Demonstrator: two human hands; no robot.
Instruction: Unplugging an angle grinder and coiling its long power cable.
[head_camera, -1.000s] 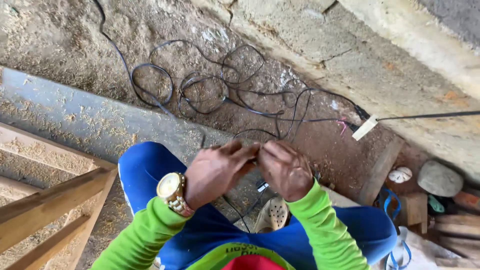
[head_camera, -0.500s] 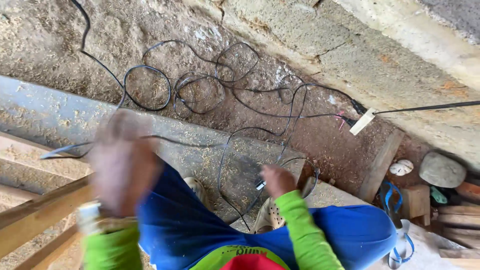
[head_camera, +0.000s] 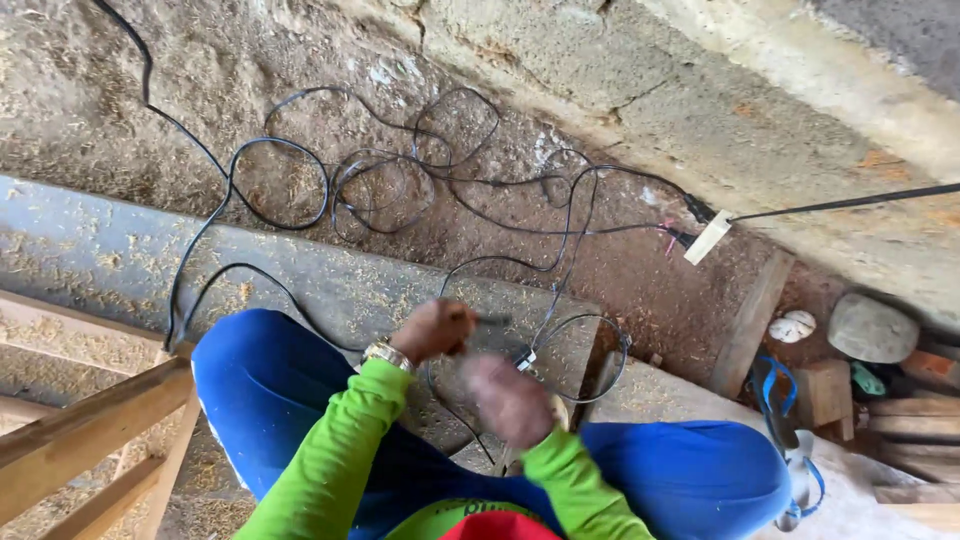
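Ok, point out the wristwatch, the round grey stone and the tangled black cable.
wristwatch (head_camera: 385, 353), head view, on its metal band at the left wrist.
round grey stone (head_camera: 872, 328), head view, on its top face.
tangled black cable (head_camera: 325, 190), head view, on a loop's edge.

cable (head_camera: 560, 240): black, smooth plastic | beam (head_camera: 90, 445): rough wood | wall (head_camera: 700, 90): rough concrete

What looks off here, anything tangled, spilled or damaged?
The black cable lies in a loose tangle of overlapping loops across the dirt floor instead of a coil. Sawdust is scattered over the grey slab. The left hand grips a dark tool; the right hand is motion-blurred by the cable.
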